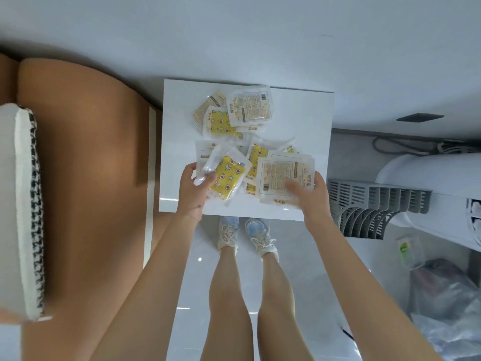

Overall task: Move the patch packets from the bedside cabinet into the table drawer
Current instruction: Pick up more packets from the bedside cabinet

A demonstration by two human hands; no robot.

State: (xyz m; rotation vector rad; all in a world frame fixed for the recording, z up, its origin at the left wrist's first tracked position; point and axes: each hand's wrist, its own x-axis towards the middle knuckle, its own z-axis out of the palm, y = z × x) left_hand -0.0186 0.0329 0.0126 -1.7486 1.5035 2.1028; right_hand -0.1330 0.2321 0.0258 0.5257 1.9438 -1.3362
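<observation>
Several patch packets, clear plastic with yellow star-and-moon prints or beige text labels, lie scattered on the white bedside cabinet (pixel 307 113). My left hand (pixel 194 188) grips a yellow packet (pixel 226 178) near the cabinet's front left. My right hand (pixel 309 194) holds a stack of label-side-up packets (pixel 279 175) at the front right, thumb on top. A looser pile of packets (pixel 234 110) sits farther back. The table drawer is not in view.
An orange-brown bed headboard (pixel 86 178) and a white pillow with black trim (pixel 23 204) flank the cabinet on the left. A white fan with a grey grille (pixel 377 207) and plastic bags (pixel 447 295) lie on the right. My feet stand on glossy floor (pixel 195 308).
</observation>
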